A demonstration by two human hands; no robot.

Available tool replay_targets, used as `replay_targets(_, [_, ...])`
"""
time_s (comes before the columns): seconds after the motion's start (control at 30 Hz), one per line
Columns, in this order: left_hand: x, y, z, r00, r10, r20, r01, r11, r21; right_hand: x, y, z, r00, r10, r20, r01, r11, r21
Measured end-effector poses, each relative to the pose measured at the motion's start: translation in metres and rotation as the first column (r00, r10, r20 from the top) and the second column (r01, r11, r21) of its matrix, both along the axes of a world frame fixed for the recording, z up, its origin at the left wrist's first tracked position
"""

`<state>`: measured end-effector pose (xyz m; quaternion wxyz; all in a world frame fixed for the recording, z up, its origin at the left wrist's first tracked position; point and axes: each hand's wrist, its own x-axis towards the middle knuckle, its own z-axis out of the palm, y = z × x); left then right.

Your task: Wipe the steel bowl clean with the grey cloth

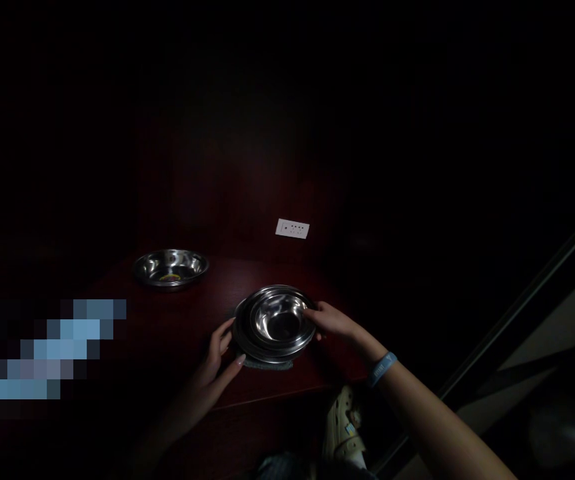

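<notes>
A nested stack of round stainless steel bowls point(281, 321), with a smaller one on top, rests on a grey-green cloth point(270, 365) near the front edge of the dark red wooden surface. My right hand point(334, 321) pinches the right rim of the stack, its thumb over the top bowl's edge and its other fingers mostly hidden. At the opposite side, my left hand point(220, 363) is spread open, with fingertips and thumb touching or very near the lower left rim.
Another shallow steel bowl point(171, 270) with a yellow mark inside stands farther back on the left. A white power socket point(292, 229) is on the back panel. A pale clog point(342, 423) shows below the surface's front edge. Surroundings are very dark; a patch at left is pixelated.
</notes>
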<state>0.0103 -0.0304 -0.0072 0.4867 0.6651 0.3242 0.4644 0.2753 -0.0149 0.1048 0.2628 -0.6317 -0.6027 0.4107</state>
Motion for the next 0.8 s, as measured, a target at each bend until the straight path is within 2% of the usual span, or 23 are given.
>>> replay_targets(0.1, [0.0,-0.001,0.0,1.0,0.008,-0.014,-0.008,1.0,0.004,-0.001,0.001,0.0,0.998,0.0,0.065,0.006,0.997,-0.081])
replay_targets(0.23, [-0.001,0.0,-0.002,1.0,0.009,-0.025,-0.009,1.0,0.014,0.003,0.005,-0.007,0.993,0.063,0.098,-0.041,0.976,-0.213])
replay_targets(0.47, [-0.005,-0.001,0.001,1.0,-0.001,-0.022,0.001,1.0,0.01,0.004,0.008,-0.013,0.99,0.105,0.095,-0.077,0.962,-0.262])
replay_targets(0.67, [-0.005,-0.001,0.002,1.0,-0.003,-0.031,0.003,1.0,0.009,-0.005,0.0,-0.018,0.999,-0.053,-0.007,0.048,0.939,-0.341])
replay_targets(0.73, [-0.005,-0.001,0.001,0.999,-0.003,-0.033,0.003,1.0,0.012,-0.007,-0.005,-0.023,0.986,-0.135,-0.094,0.092,0.926,-0.367])
replay_targets(0.8, [-0.005,-0.001,0.0,0.999,0.004,-0.036,-0.003,1.0,0.016,-0.007,-0.01,-0.029,0.956,-0.182,-0.23,0.069,0.901,-0.427])
